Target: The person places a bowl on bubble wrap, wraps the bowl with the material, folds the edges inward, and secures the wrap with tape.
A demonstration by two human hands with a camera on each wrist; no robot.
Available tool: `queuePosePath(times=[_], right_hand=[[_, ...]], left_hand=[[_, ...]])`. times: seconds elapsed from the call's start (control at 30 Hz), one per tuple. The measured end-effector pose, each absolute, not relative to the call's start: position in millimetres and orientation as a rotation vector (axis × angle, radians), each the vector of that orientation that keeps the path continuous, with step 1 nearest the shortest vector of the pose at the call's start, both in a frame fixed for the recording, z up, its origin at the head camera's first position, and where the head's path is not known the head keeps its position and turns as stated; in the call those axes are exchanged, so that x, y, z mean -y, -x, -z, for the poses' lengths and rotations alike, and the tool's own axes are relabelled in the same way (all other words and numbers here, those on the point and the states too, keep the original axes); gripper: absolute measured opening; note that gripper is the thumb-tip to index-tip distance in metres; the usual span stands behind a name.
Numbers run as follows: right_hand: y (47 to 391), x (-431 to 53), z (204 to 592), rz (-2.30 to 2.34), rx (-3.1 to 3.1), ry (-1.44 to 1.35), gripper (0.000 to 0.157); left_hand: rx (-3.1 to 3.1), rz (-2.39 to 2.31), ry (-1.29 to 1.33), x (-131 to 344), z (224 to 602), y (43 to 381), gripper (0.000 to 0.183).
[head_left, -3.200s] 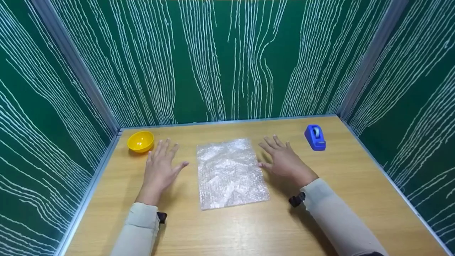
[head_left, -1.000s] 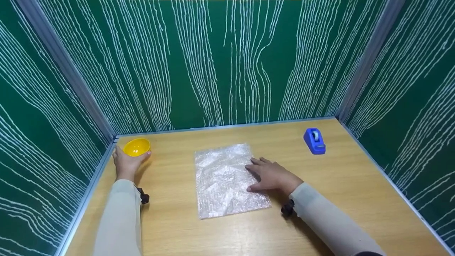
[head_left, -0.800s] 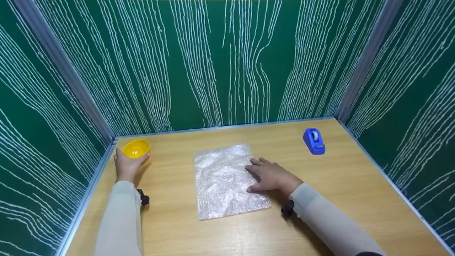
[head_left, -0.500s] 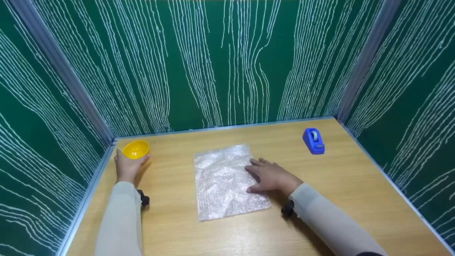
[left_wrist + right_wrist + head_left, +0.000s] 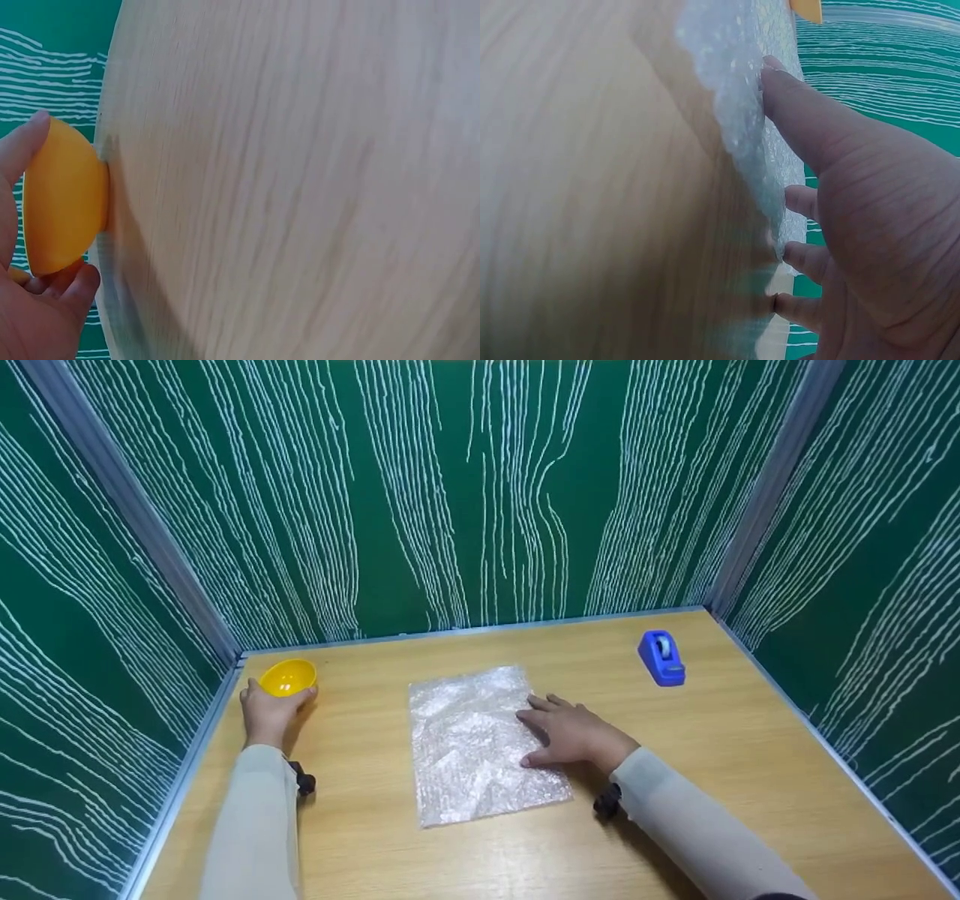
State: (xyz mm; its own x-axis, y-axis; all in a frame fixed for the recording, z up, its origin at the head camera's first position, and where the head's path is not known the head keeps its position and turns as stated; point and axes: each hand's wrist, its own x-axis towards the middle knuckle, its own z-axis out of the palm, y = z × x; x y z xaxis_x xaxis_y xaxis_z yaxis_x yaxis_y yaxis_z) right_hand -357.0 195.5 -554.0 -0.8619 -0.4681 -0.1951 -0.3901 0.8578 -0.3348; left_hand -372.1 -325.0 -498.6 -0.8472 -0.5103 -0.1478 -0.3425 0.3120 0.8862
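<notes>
Right hand (image 5: pixel 574 733) spread wide, fingers straight, fingertips touching right edge of bubble wrap sheet (image 5: pixel 469 750); sheet lies flat mid-table on wooden table (image 5: pixel 367 855). Left hand (image 5: pixel 270 716) farther off, thumb and fingers curled round near side of yellow bowl (image 5: pixel 291 676), holding it; bowl upright, near far left corner. Blue tape dispenser (image 5: pixel 662 660) near far right corner. Green wall (image 5: pixel 390 525) with wavy white lines behind.
</notes>
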Motion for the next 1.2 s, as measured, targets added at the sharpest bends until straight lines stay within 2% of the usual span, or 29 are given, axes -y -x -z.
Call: queuePosePath(times=[0.2, 0.47, 1.2], right_hand=[[357.3, -196.4, 554.2, 0.424, -2.772, 0.666, 0.101], [357.9, -195.8, 553.4, 0.425, -2.764, 0.685, 0.102], [359.7, -195.7, 555.6, 0.462, -2.75, 0.638, 0.103]], left_hand=[[2.405, 1.55, -0.772, 340.1, 522.9, 385.0, 0.12], [2.483, 1.433, -0.693, 353.7, 545.4, 398.4, 0.122], [2.57, 1.402, -0.36, 292.5, 525.5, 373.0, 0.116]])
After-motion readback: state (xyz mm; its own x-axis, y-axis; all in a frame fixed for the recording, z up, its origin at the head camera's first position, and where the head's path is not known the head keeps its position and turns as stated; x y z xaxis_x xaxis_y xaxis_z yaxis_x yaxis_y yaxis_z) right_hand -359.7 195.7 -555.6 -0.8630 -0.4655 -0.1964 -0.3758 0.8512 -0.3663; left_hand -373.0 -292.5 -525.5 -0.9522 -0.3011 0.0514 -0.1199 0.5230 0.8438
